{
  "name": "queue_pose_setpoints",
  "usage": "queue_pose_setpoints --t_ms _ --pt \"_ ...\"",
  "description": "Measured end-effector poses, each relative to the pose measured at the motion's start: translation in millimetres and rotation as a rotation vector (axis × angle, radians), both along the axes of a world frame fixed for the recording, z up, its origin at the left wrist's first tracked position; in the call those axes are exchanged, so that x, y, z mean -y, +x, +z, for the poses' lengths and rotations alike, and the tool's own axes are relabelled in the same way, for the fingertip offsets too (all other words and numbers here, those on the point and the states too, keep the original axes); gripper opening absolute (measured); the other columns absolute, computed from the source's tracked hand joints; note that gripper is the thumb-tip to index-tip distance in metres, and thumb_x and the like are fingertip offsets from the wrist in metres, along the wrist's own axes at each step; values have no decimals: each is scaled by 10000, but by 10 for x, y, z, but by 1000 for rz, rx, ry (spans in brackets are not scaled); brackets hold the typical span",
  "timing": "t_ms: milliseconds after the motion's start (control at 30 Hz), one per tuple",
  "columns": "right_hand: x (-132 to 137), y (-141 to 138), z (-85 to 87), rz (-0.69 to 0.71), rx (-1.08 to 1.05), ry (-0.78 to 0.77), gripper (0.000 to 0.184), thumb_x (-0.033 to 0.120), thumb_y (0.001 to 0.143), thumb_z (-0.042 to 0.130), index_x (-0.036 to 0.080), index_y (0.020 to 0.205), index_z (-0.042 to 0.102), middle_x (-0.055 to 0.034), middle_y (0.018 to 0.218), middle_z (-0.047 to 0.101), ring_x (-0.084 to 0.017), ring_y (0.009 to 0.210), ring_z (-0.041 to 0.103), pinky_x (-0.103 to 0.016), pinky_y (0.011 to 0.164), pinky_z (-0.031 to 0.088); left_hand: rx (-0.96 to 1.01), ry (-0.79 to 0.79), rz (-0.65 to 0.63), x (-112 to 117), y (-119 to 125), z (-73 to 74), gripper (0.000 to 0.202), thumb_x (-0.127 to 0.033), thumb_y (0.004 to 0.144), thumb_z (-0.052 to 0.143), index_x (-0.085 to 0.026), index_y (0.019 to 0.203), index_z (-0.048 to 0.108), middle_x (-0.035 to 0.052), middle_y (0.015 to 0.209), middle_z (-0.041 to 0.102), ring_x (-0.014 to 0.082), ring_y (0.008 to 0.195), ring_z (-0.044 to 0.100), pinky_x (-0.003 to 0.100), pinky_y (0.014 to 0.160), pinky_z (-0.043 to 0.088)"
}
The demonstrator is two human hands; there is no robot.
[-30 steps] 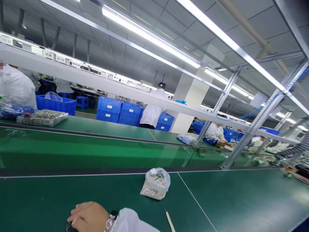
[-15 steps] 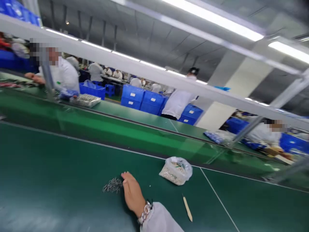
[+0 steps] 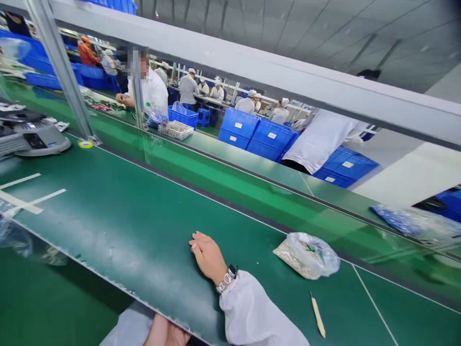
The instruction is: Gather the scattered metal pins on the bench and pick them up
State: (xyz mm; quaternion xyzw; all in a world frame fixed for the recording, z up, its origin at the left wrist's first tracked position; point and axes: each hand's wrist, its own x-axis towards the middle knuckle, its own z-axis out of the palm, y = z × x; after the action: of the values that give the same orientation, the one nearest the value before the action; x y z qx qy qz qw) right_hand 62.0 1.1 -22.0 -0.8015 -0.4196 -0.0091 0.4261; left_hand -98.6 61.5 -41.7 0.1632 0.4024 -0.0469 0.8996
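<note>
My right hand [image 3: 209, 257], with a metal-banded watch [image 3: 226, 278] at the wrist, rests on the green tabletop [image 3: 144, 226]. Its fingers lie side by side, lightly bent and palm down, not gripping anything that I can see. The small dark metal pieces from the earlier picture are out of sight, the spot where they lay being covered by this hand. Below the table's near edge is my left hand [image 3: 167, 332], partly cut off by the edge and the picture; its fingers are hidden. To the right lie a clear bag of small pale pieces [image 3: 306, 257] and a pale-handled pointed tool [image 3: 317, 317].
A glass panel [image 3: 216, 178] runs along the far side, below a metal beam [image 3: 252, 72]. At the left stand a grey device [image 3: 39, 137], a yellow tape roll [image 3: 85, 143] and pale tape strips [image 3: 32, 199]. Beyond are co-workers in white and blue crates [image 3: 239, 122].
The view has swung left and down, bringing the near edge and my left hand into sight. My right hand has moved left and away over the pile of dark pieces, which no longer shows.
</note>
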Motion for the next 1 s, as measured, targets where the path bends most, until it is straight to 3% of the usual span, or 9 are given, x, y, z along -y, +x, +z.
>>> queue_pose_setpoints --t_ms 133,333,500,633,833,1000 --pt "18 -187 -1 110 -2 53 243 214 826 423 170 921 642 17 1078 497 -104 1092 414 -237 971 295 -131 51 104 68 50 70 377 -168 807 480 -150 1183 510 112 910 613 264 912 570 436 865 431" --pt "110 -581 60 235 -46 34 226 218 782 433 197 927 605 46 1098 484 -85 1122 384 -217 973 236 -57 20 191 44 57 82 357 -169 864 368 -171 1187 520 137 862 612 275 871 580 499 816 432" --pt "189 -769 116 286 -80 34 216 193 799 435 192 941 598 50 1098 483 -73 1118 384 -203 983 219 -36 -108 179 10 32 172 383 -108 854 369 -158 1222 458 98 879 606 223 855 583 377 731 479" --pt "211 -869 129 295 -59 -63 224 114 749 582 198 956 595 60 1129 461 -74 1136 362 -186 1002 202 -48 -184 206 6 -24 233 364 -94 867 305 -140 1199 445 64 833 601 144 764 582 270 661 474" --pt "230 -1059 118 323 7 -210 273 120 709 696 211 946 595 85 1149 438 -61 1158 321 -159 1034 164 41 -274 143 5 -88 225 302 -134 863 300 -67 1115 453 98 867 579 110 727 572 205 648 456" --pt "234 -1234 75 275 58 -201 279 81 714 704 182 941 577 82 1177 420 -66 1162 309 -172 1052 149 45 -389 151 -8 -93 261 270 -183 875 295 -65 880 538 77 788 568 58 648 544 143 596 416"
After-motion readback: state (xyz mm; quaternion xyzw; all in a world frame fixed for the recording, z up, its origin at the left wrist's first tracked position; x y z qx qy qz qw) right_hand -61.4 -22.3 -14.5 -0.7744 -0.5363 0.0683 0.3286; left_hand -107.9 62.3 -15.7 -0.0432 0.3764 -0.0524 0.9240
